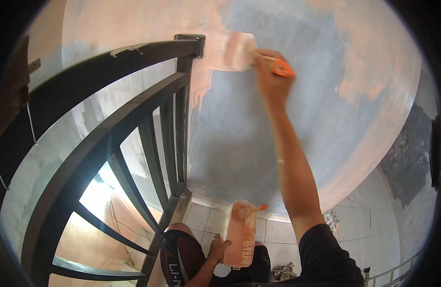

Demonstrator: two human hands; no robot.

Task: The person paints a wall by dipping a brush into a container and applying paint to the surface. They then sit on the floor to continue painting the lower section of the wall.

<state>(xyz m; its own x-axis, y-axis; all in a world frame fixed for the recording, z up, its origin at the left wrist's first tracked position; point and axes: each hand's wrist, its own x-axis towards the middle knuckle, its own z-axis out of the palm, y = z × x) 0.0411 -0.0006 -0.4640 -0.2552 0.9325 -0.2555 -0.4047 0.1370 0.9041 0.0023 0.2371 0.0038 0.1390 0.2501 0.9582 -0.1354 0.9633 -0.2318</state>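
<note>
Right hand (274,79), clamped round the wide brush (238,51) at the wall (249,143) just beside the black railing (117,126), could smear it through a sideways slip, while the left hand (220,248), holding the tub (249,241), might spill paint (237,234) by tilting.

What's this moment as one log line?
right hand: holding painting tool at wall | left hand: holding paint container | inside: peach paint, brush sticking out | wall: part peach, part grey
</note>
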